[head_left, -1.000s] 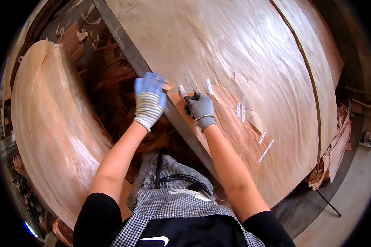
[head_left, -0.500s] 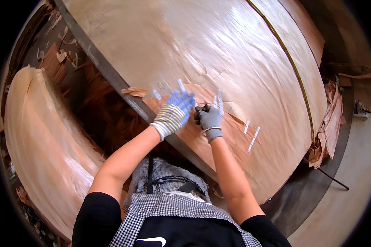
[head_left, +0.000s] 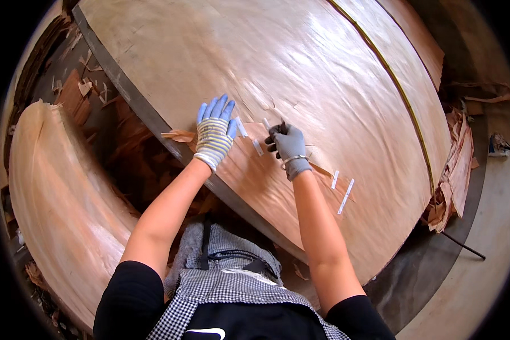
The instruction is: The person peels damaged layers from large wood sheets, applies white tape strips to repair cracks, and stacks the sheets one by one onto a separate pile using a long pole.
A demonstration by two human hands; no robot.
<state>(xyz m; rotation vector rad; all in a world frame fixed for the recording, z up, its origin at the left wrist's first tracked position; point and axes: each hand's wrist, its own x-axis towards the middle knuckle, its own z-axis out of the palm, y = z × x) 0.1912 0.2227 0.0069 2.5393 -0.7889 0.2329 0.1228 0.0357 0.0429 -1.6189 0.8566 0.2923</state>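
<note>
Left hand (head_left: 214,131) has moved off the right hand since half a second ago and now lies flat, fingers spread, pressing the veneer sheet (head_left: 300,79) near its edge. Nothing gripped. Right hand (head_left: 289,145) at its 3 o'clock stays curled around a small dark tool, probably a tape dispenser; too small to be sure. White tape strips (head_left: 257,147) sit between the hands, more (head_left: 345,195) at 4 o'clock. Reads as holding the split down for another strip.

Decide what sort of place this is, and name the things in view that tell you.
Probably a veneer or plywood workshop. A large thin veneer sheet covers the bench, white tape strips patch its splits, and torn veneer scraps pile beside it. Both gloved hands, left hand and right hand, work on the sheet.
</note>
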